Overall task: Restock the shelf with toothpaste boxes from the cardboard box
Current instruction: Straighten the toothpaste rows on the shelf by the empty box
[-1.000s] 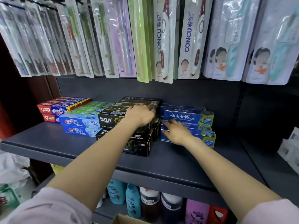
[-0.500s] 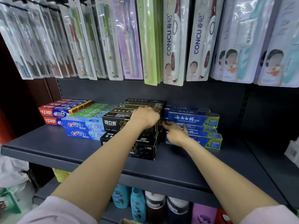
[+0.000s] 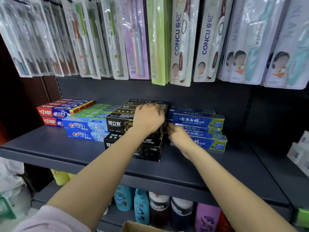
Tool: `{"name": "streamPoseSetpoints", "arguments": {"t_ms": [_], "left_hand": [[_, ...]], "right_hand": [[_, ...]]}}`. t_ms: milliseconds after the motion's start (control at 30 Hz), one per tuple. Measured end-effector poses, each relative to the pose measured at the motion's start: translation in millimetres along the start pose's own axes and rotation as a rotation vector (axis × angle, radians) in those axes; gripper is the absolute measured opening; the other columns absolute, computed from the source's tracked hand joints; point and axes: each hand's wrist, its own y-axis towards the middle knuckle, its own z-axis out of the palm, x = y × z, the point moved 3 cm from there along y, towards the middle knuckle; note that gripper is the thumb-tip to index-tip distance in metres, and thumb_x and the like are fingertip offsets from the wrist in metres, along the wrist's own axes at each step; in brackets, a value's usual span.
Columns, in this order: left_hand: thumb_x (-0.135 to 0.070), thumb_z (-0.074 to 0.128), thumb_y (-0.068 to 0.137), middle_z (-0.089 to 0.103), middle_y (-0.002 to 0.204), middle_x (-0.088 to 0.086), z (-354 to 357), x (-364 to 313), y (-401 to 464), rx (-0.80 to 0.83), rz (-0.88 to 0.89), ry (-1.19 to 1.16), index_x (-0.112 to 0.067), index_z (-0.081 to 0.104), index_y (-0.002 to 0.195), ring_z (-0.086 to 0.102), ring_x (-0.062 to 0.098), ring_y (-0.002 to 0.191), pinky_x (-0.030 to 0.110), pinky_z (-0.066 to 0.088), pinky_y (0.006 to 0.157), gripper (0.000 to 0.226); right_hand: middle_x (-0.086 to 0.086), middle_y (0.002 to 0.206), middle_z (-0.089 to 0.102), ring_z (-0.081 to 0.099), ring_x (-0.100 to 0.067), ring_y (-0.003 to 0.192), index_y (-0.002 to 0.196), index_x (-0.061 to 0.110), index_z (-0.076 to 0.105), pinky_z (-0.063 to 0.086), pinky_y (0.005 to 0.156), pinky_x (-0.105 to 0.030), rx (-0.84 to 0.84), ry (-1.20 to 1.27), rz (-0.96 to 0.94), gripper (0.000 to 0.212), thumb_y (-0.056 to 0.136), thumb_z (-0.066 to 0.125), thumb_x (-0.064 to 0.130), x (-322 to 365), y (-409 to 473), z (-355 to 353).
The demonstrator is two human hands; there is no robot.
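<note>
Both arms reach forward, left hand (image 3: 149, 118) above right hand (image 3: 179, 138).
</note>
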Motion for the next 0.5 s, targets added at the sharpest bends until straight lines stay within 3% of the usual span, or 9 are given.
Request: {"name": "streamPoseSetpoints", "arguments": {"t_ms": [167, 300, 367, 400, 467, 500], "left_hand": [[-0.036, 0.029, 0.098, 0.05, 0.141, -0.002, 7, 11, -10, 0.098, 0.027, -0.008, -0.028, 0.05, 0.134, 0.043, 0.02, 0.131, 0.039, 0.026, 0.107, 0.043], [-0.034, 0.027, 0.1, 0.043, 0.147, -0.004, 4, 9, -12, 0.097, 0.052, -0.014, -0.025, 0.048, 0.137, 0.039, 0.02, 0.135, 0.039, 0.028, 0.108, 0.043], [-0.033, 0.026, 0.1, 0.042, 0.148, -0.003, 2, 9, -12, 0.111, 0.052, -0.02, -0.024, 0.045, 0.139, 0.038, 0.022, 0.136, 0.039, 0.028, 0.108, 0.044], [-0.032, 0.026, 0.1, 0.041, 0.148, -0.002, 1, 9, -12, 0.128, 0.046, -0.027, -0.024, 0.043, 0.141, 0.038, 0.023, 0.136, 0.039, 0.028, 0.108, 0.044], [-0.03, 0.025, 0.1, 0.042, 0.147, 0.003, 0, 10, -12, 0.167, 0.021, -0.05, -0.023, 0.041, 0.142, 0.039, 0.026, 0.134, 0.04, 0.029, 0.108, 0.045], [-0.029, 0.025, 0.1, 0.044, 0.146, 0.006, -1, 10, -11, 0.184, 0.007, -0.065, -0.022, 0.041, 0.142, 0.041, 0.027, 0.133, 0.041, 0.03, 0.107, 0.045]], "right_hand": [[0.007, 0.12, 0.048, 0.041, -0.005, 0.115, 0.138, 0.008, 0.042, 0.033, 0.099, -0.02, 0.007, 0.135, 0.02, 0.055, 0.089, 0.027, -0.014, 9, -9, 7], [0.002, 0.115, 0.057, 0.049, -0.019, 0.122, 0.132, 0.014, 0.048, 0.04, 0.105, -0.033, -0.053, 0.088, 0.045, 0.048, 0.09, 0.033, -0.005, 11, -9, 16], [-0.001, 0.113, 0.061, 0.056, -0.016, 0.111, 0.132, 0.015, 0.047, 0.046, 0.088, -0.022, -0.069, 0.135, 0.059, 0.047, 0.092, 0.032, -0.004, 12, -12, 17], [0.001, 0.104, 0.062, 0.058, -0.009, 0.094, 0.133, 0.013, 0.046, 0.045, 0.072, -0.013, -0.061, 0.177, 0.066, 0.044, 0.095, 0.031, -0.003, 13, -13, 18], [0.006, 0.08, 0.056, 0.047, 0.001, 0.061, 0.132, 0.009, 0.046, 0.039, 0.049, -0.008, -0.052, 0.227, 0.073, 0.037, 0.099, 0.03, 0.003, 19, -18, 22], [0.007, 0.077, 0.054, 0.044, 0.001, 0.055, 0.131, 0.008, 0.046, 0.037, 0.047, -0.008, -0.045, 0.246, 0.074, 0.036, 0.1, 0.029, 0.004, 21, -19, 23]]}}
